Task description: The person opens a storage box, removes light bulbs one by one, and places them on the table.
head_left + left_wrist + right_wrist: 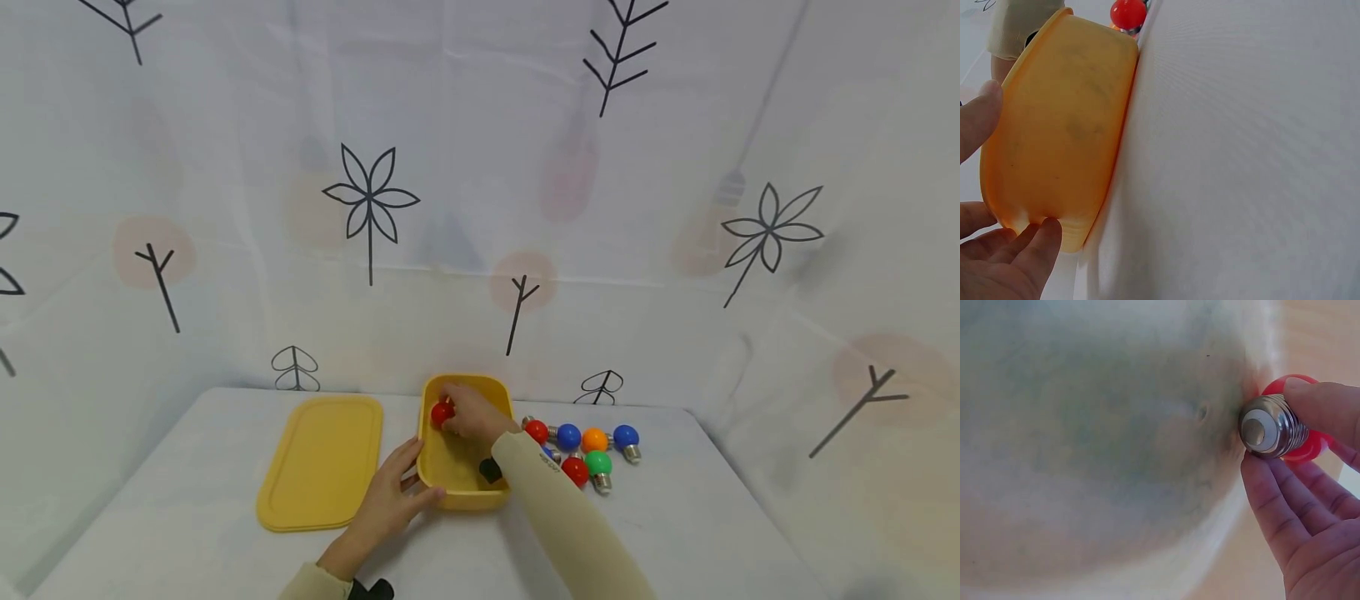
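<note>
A yellow plastic container [472,501] stands at the middle of the table. My left hand [386,498] holds its near left corner, with the thumb at the near end and the fingers against the outer left wall [1063,125]. Inside the container, toward its far left corner, my right hand [474,413] pinches a red light bulb [440,414]. The right wrist view shows the bulb's metal screw base [1269,428] between thumb and fingers, close to the container's inside surface [1116,437]. The right sleeve hides part of the container.
To the container's right lie several loose bulbs, among them an orange bulb [595,440], a green bulb [598,463] and a blue bulb [626,437]. A flat yellow lid [322,462] lies on the left. A patterned white curtain [450,208] hangs behind the table.
</note>
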### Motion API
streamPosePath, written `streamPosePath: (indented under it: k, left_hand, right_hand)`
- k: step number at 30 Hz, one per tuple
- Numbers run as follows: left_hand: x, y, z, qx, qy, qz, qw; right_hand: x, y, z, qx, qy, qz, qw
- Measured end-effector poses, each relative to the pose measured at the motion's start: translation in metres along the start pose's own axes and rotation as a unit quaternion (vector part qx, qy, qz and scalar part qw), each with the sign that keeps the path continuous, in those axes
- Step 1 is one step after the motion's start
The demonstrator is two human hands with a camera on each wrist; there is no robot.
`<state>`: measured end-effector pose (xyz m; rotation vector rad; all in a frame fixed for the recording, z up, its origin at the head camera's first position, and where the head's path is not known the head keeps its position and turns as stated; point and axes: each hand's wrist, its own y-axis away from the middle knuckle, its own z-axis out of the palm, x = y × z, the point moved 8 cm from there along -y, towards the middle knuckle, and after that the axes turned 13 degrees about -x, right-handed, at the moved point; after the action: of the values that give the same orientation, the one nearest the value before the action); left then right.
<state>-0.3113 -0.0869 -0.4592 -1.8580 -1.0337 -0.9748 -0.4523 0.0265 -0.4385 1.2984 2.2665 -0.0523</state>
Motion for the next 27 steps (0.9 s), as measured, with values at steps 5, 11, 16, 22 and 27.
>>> streamPosePath:
  k: [5,11,16,22,27]
  left_hand:
    - [-0.001,0.000,0.000,-0.002,-0.003,-0.005,1.0000]
    - [-0.001,0.000,0.001,-0.006,0.000,-0.008,1.0000]
    - [0.000,-0.001,0.002,-0.008,0.002,-0.009,0.9999]
    - [-0.001,-0.001,0.002,-0.007,-0.005,-0.014,0.9999]
    - [-0.002,-0.001,0.003,-0.011,-0.004,-0.018,0.9998]
  right_hand:
    - [-0.001,0.000,0.001,-0.004,0.000,0.000,1.0000]
    - [0.001,0.000,0.001,-0.006,-0.011,0.005,0.9999]
    - [-0.001,0.002,-0.001,0.000,-0.034,-0.002,0.9994]
    - [-0.006,0.009,-0.011,0.017,-0.047,-0.013,0.9987]
    - [-0.013,0.016,-0.021,0.024,-0.030,-0.021,0.9990]
